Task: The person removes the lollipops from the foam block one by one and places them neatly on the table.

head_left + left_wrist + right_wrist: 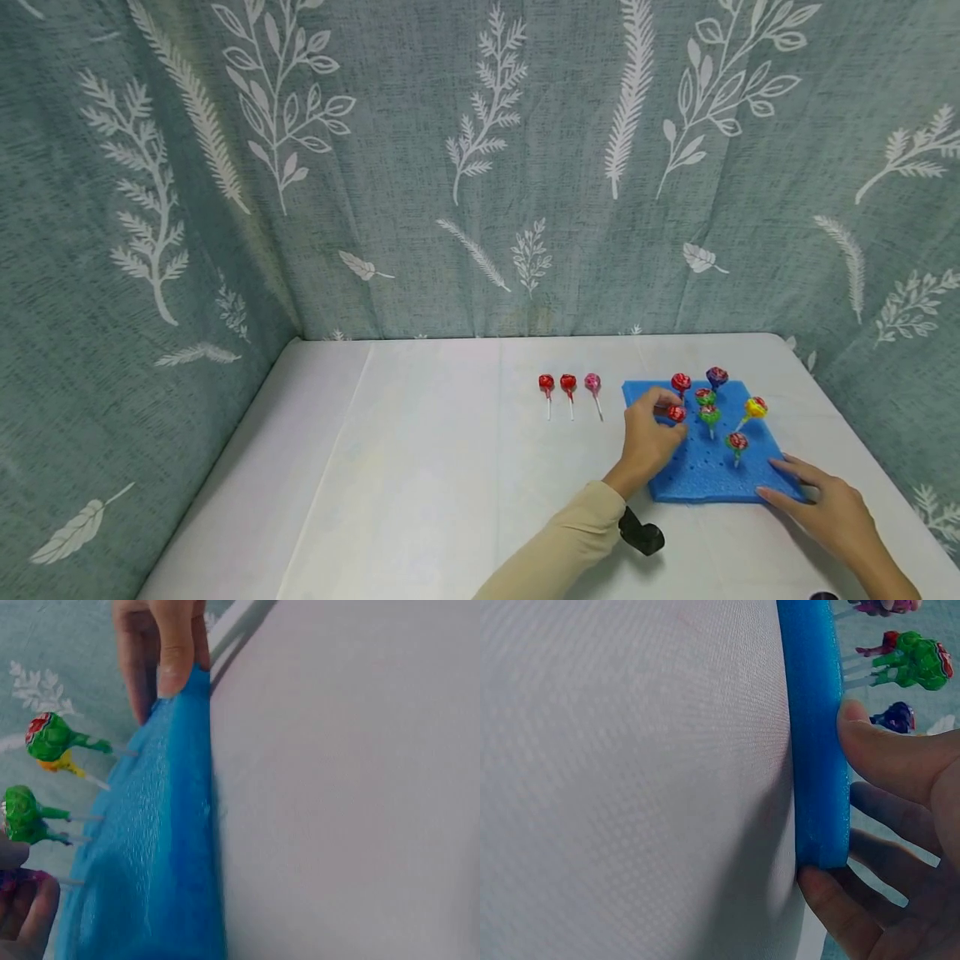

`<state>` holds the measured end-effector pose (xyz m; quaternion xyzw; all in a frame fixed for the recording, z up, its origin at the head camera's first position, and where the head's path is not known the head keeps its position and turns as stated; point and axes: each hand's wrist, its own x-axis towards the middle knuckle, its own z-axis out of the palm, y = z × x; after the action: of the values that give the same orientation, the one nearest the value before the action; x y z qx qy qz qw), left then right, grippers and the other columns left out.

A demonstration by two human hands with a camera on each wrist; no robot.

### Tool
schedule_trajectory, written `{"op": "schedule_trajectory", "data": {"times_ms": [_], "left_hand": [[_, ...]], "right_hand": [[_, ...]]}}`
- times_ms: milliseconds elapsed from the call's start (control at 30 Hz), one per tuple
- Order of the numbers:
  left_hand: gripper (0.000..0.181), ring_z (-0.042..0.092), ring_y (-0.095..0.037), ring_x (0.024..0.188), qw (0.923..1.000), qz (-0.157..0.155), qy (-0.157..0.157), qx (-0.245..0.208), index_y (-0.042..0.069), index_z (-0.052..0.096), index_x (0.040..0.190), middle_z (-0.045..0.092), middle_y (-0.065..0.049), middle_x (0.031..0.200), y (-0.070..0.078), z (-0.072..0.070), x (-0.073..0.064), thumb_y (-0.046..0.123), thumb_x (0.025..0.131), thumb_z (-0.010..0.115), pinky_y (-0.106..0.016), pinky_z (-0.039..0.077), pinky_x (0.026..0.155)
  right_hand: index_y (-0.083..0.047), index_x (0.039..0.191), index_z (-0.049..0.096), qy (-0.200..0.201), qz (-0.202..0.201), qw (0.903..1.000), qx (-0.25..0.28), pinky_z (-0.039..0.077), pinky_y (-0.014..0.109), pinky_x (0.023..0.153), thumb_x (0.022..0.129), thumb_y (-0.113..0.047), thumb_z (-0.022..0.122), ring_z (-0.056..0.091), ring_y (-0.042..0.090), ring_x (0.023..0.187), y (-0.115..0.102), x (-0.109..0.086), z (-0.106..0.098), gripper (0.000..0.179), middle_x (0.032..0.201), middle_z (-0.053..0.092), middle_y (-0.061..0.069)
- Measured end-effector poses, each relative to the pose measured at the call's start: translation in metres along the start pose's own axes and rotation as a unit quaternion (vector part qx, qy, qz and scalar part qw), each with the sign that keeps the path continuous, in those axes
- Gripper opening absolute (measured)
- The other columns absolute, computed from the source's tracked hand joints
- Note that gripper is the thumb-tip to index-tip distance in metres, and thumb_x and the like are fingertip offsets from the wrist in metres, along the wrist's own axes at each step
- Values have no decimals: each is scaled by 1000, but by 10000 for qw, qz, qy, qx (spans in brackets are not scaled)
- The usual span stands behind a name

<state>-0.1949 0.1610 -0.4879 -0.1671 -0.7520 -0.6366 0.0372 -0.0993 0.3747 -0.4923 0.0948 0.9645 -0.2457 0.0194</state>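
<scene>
My left hand (651,433) is over the left part of a blue foam board (690,471), its thumb and fingers pinching a red lollipop (677,413) by its wrapped head. In the left wrist view that lollipop's white stick reaches the board's face. My right hand (828,504) grips the board's near right corner, thumb on the front edge and fingers along the right side. Several lollipops stand in the foam: a red one (680,382), a purple one (717,377), a yellow one (755,407) leaning right, and green ones, among them a red-topped one (737,440) nearer the front.
Left of the board, a row of 3 lollipops lies on the white table (420,467): two red ones and a pink one (592,382). Small holes dot the foam. A patterned green curtain (405,167) borders the table behind and at both sides.
</scene>
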Motion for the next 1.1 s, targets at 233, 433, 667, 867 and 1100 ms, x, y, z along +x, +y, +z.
{"op": "schedule_trajectory", "data": {"times_ms": [233,433,667,867,1100], "left_hand": [[22,54,0,90,9996,257,44,82,9,67,100,59,6,96,2,5,-1,-3,81,70,-12,47,72],[21,54,0,90,9997,221,19,116,9,68,101,58,7,96,2,4,-1,-1,82,70,-13,46,73],[23,53,0,90,9996,273,-47,-15,8,68,103,59,7,97,12,-5,6,-1,83,69,-13,48,72],[25,54,-1,89,9987,499,-85,36,10,69,104,58,5,98,20,-18,12,-1,82,70,-12,48,71],[26,55,-1,88,9982,578,46,158,11,69,104,59,4,98,23,-34,15,-1,81,71,-11,48,70]], "right_hand": [[8,130,48,6,1,10000,25,37,69,82,83,-57,63,36,60,116,0,-1,0,82,134,37,37],[8,131,48,-41,15,10000,12,36,69,83,83,-58,62,34,60,116,0,0,1,83,134,37,37],[9,131,47,-33,-3,10000,13,36,69,83,83,-58,62,34,61,116,0,0,1,84,134,37,37],[8,132,46,-53,25,10000,28,35,70,83,82,-59,61,33,61,117,0,0,0,85,134,36,37],[9,132,46,-53,39,10000,33,35,71,84,82,-59,62,32,61,117,0,-1,0,85,134,36,38]]}}
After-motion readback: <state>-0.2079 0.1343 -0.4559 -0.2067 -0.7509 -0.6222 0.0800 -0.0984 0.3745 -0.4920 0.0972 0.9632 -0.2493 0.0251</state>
